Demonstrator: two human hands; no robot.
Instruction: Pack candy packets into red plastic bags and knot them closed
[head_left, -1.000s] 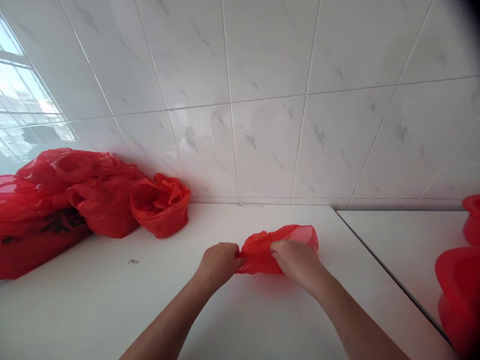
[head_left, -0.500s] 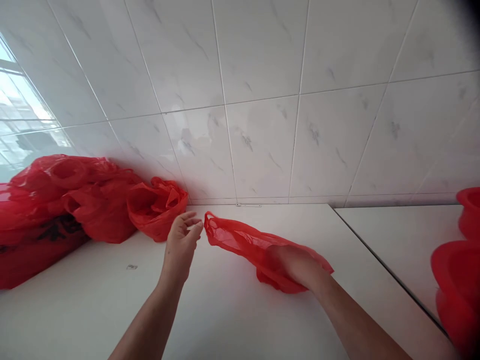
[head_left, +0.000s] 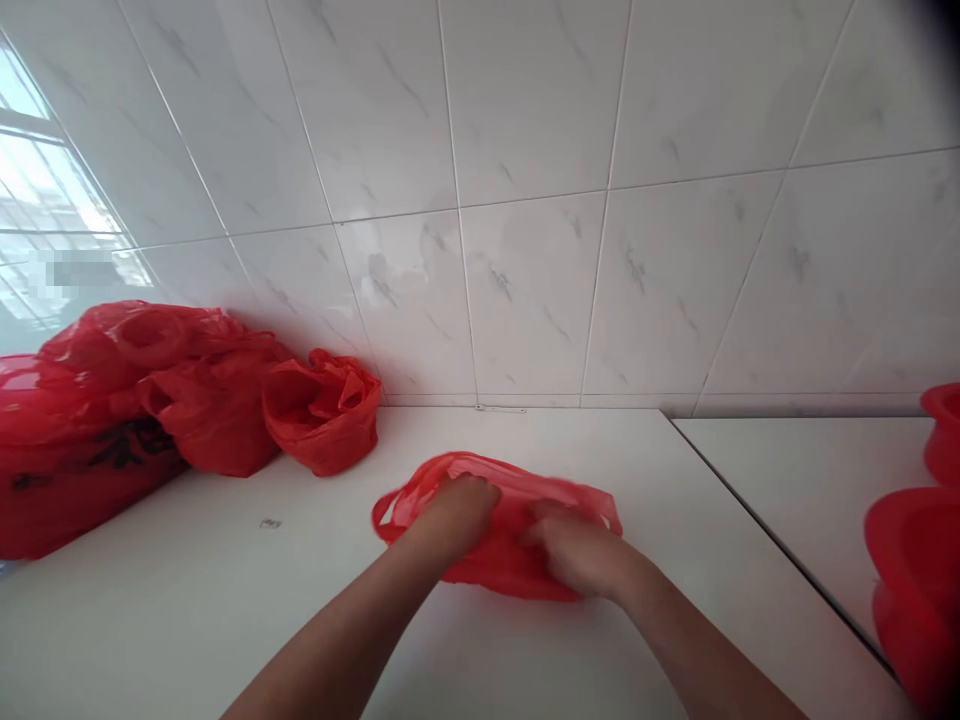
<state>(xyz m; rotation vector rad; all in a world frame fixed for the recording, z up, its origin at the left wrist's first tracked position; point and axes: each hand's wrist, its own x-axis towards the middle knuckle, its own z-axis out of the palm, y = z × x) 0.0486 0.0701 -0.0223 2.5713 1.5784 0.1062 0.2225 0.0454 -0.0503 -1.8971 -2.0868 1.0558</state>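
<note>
A thin red plastic bag (head_left: 517,580) lies spread on the white tabletop, its mouth open toward me and a handle loop at each side. My left hand (head_left: 465,505) reaches into the mouth with fingers curled; whether they pinch the film is hidden. Beside it, my right hand (head_left: 574,545) is also in the mouth, its fingers blurred and partly covered by red film. A small gap separates the two hands.
At the left, several filled red bags (head_left: 210,400) lean near the tiled wall (head_left: 540,300), with a smaller opened red bag (head_left: 322,420) beside them. Red plastic basins (head_left: 915,540) stand at the right edge, past a seam between two white tables (head_left: 787,470).
My left hand has moved right and into the bag, where before it was beside its left tip. The bag has widened from a long, narrow shape, and my right hand has shifted slightly.
</note>
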